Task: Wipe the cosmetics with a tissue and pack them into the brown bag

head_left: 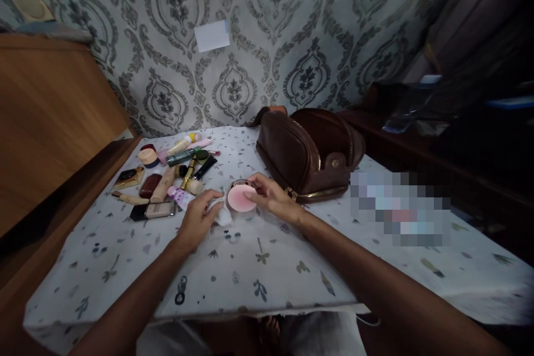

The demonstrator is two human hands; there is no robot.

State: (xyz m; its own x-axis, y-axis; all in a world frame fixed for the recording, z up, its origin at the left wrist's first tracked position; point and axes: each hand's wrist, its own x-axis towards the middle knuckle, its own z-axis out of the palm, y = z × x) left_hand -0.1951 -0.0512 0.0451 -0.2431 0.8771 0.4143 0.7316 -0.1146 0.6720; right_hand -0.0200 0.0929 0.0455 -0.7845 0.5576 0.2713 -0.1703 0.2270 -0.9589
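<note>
A round pink compact (pixel 240 198) lies on the patterned tablecloth (pixel 250 267) at the middle of the table. My right hand (pixel 273 198) rests on its right side, fingers curled over the rim and gripping it. My left hand (pixel 199 217) lies just left of the compact, fingers bent down onto a small white pad (pixel 222 216) on the cloth. Both forearms reach in from the bottom of the view.
A pile of makeup tubes, sticks and bottles (pixel 171 175) lies at the left. A brown leather cosmetic bag (pixel 308 153) stands behind the compact on the right. A wooden cabinet (pixel 50 122) flanks the left; patterned wallpaper (pixel 258 39) is behind. A blurred patch (pixel 400 208) covers part of the table's right.
</note>
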